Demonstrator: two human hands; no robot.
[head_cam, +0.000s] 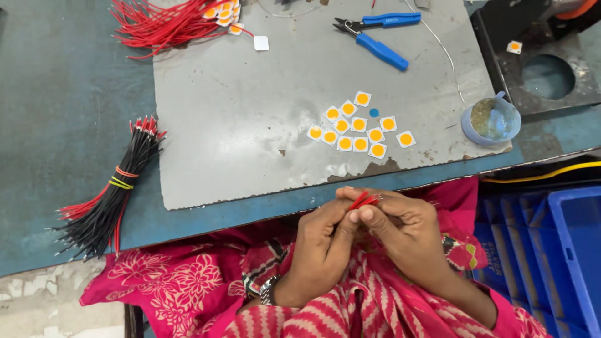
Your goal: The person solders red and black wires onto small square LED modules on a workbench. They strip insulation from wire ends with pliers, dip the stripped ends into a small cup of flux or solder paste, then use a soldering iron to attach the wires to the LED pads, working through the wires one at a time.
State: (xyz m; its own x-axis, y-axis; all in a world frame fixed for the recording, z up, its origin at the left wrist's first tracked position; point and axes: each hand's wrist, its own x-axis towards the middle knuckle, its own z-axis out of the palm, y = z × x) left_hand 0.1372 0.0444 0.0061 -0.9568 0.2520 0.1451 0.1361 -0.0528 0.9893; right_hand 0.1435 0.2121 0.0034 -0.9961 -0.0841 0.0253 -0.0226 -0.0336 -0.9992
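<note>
Red wires (364, 199) pinched between left hand (322, 241) and right hand (400, 228) grips, ends pointing up-right.

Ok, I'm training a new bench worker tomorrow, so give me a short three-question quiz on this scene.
1. True or false: the blue-handled cutters are in the right hand.
2. What do both hands pinch together? A) red wires B) a white square chip C) the small blue cup
3. Which side of the grey plate holds the banded black wire bundle?

Key: 1 false, they lie on the plate. 2 A, with the left hand too. 3 Its left side.
</note>
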